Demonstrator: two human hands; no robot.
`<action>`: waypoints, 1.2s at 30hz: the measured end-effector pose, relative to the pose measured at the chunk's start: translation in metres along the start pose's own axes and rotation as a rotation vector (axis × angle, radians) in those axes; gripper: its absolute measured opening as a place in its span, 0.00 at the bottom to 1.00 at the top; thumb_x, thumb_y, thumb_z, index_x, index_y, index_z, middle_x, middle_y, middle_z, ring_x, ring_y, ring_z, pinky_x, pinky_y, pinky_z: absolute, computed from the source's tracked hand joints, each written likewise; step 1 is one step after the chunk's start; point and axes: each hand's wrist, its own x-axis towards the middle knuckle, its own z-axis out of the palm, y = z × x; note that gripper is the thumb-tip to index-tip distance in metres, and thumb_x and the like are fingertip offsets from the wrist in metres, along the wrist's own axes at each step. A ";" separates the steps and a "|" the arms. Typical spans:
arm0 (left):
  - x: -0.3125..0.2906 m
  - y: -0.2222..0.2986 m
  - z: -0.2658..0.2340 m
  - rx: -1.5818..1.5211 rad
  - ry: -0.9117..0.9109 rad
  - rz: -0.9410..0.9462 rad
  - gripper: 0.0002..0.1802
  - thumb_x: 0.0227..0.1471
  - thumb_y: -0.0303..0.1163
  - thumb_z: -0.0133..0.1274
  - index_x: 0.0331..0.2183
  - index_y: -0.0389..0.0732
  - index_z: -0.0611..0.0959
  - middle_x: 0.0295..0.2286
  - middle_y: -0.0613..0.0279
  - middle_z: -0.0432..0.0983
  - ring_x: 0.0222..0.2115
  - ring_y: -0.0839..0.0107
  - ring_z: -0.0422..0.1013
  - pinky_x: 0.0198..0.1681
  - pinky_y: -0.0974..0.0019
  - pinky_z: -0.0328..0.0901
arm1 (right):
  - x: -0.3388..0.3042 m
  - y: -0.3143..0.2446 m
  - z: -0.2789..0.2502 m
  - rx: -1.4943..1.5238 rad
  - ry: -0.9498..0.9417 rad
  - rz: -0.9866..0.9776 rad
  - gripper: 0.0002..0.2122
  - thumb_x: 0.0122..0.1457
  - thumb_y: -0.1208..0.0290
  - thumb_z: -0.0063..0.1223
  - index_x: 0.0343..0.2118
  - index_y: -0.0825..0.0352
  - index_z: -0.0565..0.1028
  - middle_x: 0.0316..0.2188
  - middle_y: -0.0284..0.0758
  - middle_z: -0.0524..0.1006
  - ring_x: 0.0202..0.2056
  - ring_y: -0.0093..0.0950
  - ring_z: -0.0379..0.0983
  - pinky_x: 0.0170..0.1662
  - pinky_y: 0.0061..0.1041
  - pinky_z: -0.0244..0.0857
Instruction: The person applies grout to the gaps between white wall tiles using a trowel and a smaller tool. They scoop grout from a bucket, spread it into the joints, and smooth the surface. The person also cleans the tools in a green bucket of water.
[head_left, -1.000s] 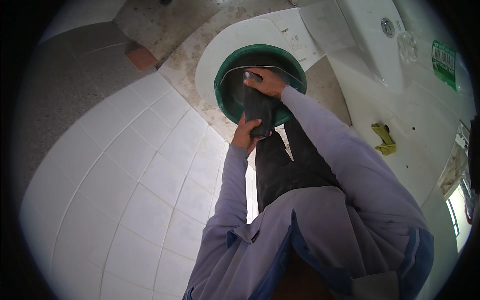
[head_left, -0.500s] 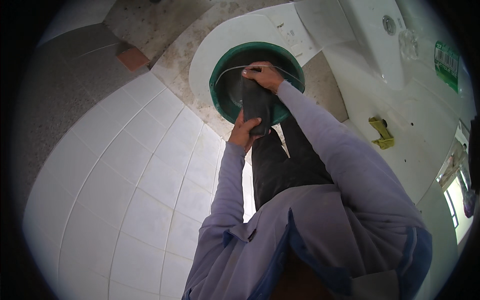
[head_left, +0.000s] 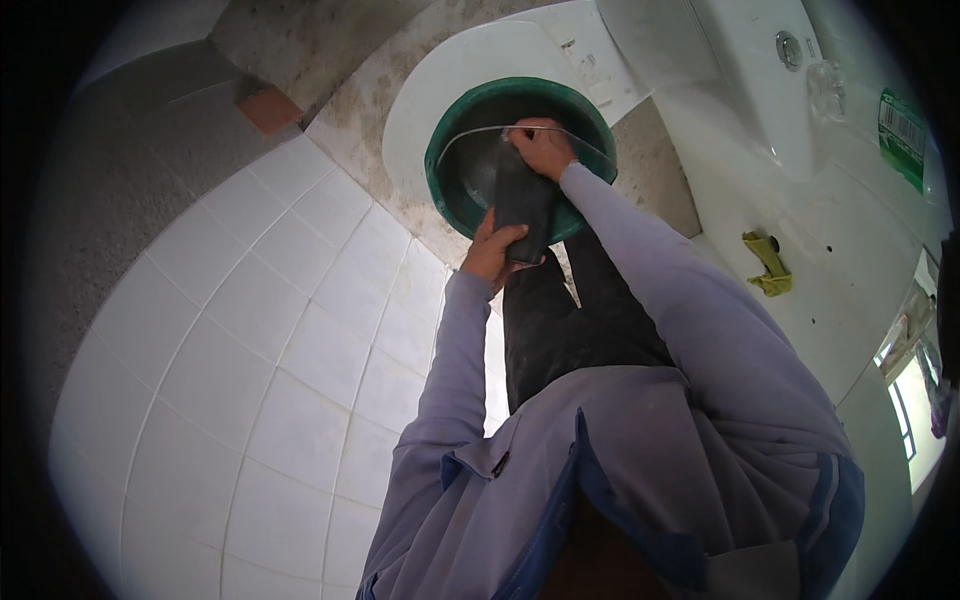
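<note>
A long, flat, dark grey piece (head_left: 523,205) slants over the near part of a green bucket (head_left: 434,190) with a thin wire handle. What it is made of I cannot tell. My left hand (head_left: 490,250) grips its near end, thumb on top and fingers around the side and below. At the far end my right hand (head_left: 543,150) is closed on the piece, knuckles up; its fingertips are partly hidden. Inside the bucket the bottom looks dark and shiny, with a paler patch left of the piece.
The bucket stands on a white toilet (head_left: 405,110), with its cistern (head_left: 740,80) beyond to the right. White tiles (head_left: 290,380) cover the left. A yellow-green cloth (head_left: 770,268) hangs at the right, below a green label (head_left: 902,140). An orange-brown tile piece (head_left: 269,110) lies far left.
My right hand has shifted slightly right at the far end of the dark piece. The left hand still holds the near end, and the whole view has moved a little.
</note>
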 end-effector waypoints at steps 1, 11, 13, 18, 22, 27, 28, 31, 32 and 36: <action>0.007 -0.004 0.000 -0.021 0.018 -0.023 0.32 0.49 0.25 0.49 0.57 0.46 0.60 0.48 0.54 0.65 0.44 0.59 0.69 0.40 0.45 0.72 | 0.005 0.006 0.005 -0.067 0.058 0.058 0.20 0.50 0.54 0.54 0.36 0.67 0.80 0.36 0.45 0.79 0.39 0.40 0.75 0.47 0.30 0.66; 0.019 -0.006 -0.002 -0.073 0.038 -0.043 0.31 0.49 0.26 0.49 0.56 0.46 0.61 0.47 0.54 0.64 0.44 0.56 0.68 0.41 0.41 0.70 | 0.019 0.036 0.010 -0.094 -0.138 0.084 0.19 0.51 0.53 0.51 0.35 0.64 0.80 0.35 0.45 0.79 0.39 0.40 0.75 0.46 0.32 0.65; 0.017 -0.006 0.001 -0.081 0.053 -0.032 0.31 0.49 0.26 0.49 0.56 0.46 0.61 0.47 0.54 0.64 0.44 0.57 0.68 0.41 0.41 0.70 | 0.017 0.035 0.011 0.037 -0.180 0.066 0.17 0.51 0.55 0.51 0.34 0.65 0.81 0.34 0.44 0.79 0.38 0.38 0.76 0.44 0.31 0.66; 0.013 -0.008 0.001 -0.110 0.072 -0.029 0.31 0.50 0.25 0.50 0.55 0.45 0.61 0.47 0.55 0.65 0.43 0.58 0.69 0.41 0.43 0.71 | 0.012 0.038 0.011 0.021 -0.212 -0.040 0.16 0.52 0.58 0.51 0.33 0.66 0.81 0.34 0.44 0.79 0.36 0.35 0.76 0.42 0.29 0.66; 0.014 -0.017 -0.001 -0.117 0.074 -0.014 0.31 0.50 0.25 0.50 0.55 0.45 0.61 0.46 0.56 0.66 0.42 0.59 0.69 0.40 0.44 0.71 | 0.017 0.047 0.014 0.016 -0.194 -0.061 0.15 0.52 0.59 0.51 0.33 0.67 0.80 0.32 0.43 0.80 0.34 0.34 0.76 0.42 0.28 0.67; 0.015 -0.022 -0.007 -0.093 0.052 -0.004 0.31 0.50 0.25 0.50 0.56 0.45 0.60 0.46 0.57 0.66 0.42 0.60 0.70 0.39 0.45 0.72 | 0.003 0.029 0.014 0.011 -0.187 -0.018 0.15 0.53 0.61 0.48 0.34 0.66 0.80 0.33 0.40 0.79 0.36 0.37 0.75 0.44 0.29 0.65; 0.017 -0.022 -0.005 -0.092 0.077 -0.005 0.32 0.50 0.25 0.50 0.56 0.46 0.60 0.46 0.56 0.66 0.42 0.60 0.70 0.39 0.46 0.72 | 0.010 0.027 0.012 -0.118 -0.212 0.037 0.15 0.54 0.60 0.47 0.37 0.65 0.79 0.37 0.40 0.79 0.40 0.37 0.74 0.46 0.31 0.64; 0.023 -0.021 -0.001 -0.049 0.084 -0.005 0.33 0.50 0.26 0.50 0.57 0.46 0.59 0.47 0.56 0.66 0.41 0.60 0.70 0.40 0.46 0.72 | -0.002 0.029 0.033 -0.306 -0.168 -0.042 0.20 0.58 0.58 0.42 0.51 0.59 0.71 0.52 0.37 0.69 0.53 0.36 0.64 0.55 0.44 0.54; 0.023 -0.020 -0.007 -0.020 0.049 0.003 0.34 0.50 0.26 0.50 0.57 0.46 0.58 0.47 0.56 0.66 0.41 0.60 0.71 0.40 0.47 0.72 | -0.013 0.027 0.041 -0.336 -0.143 -0.113 0.23 0.59 0.57 0.40 0.56 0.57 0.67 0.58 0.36 0.65 0.58 0.36 0.60 0.58 0.48 0.50; 0.012 -0.022 -0.006 -0.063 0.111 0.046 0.35 0.50 0.25 0.49 0.58 0.47 0.57 0.47 0.55 0.66 0.41 0.61 0.71 0.41 0.46 0.72 | -0.057 0.019 0.032 -0.564 -0.295 -0.391 0.27 0.63 0.52 0.28 0.64 0.53 0.52 0.66 0.33 0.47 0.66 0.35 0.42 0.61 0.59 0.37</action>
